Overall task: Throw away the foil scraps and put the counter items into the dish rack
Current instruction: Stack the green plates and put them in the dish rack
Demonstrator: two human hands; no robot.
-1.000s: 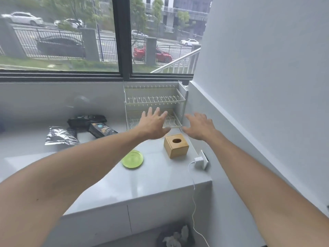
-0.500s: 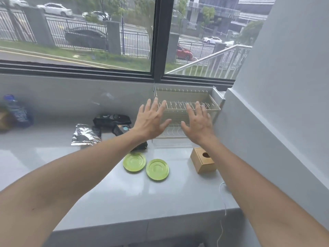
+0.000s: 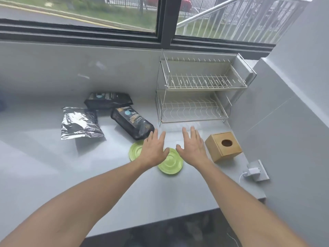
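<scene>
Two green saucers lie side by side on the grey counter: one [image 3: 171, 163] near the middle, the other [image 3: 134, 151] to its left, partly hidden under my left hand [image 3: 154, 150]. My left hand hovers over them, fingers spread, holding nothing. My right hand [image 3: 193, 148] is beside it, also spread and holding nothing. A silver foil packet [image 3: 79, 123] lies at the left. Two black foil bags lie near it, one [image 3: 132, 123] just beyond my left hand and one [image 3: 107, 100] further back. The two-tier wire dish rack [image 3: 199, 97] stands bare against the back wall.
A wooden tissue box [image 3: 223, 146] with a round hole sits right of my right hand. A white plug and socket [image 3: 256, 171] with a cable sit at the counter's right edge. A wall rises on the right, a window ledge behind.
The view has tilted down and closer to the counter. Both hands have dropped from in front of the rack to just above the saucers, still spread.
</scene>
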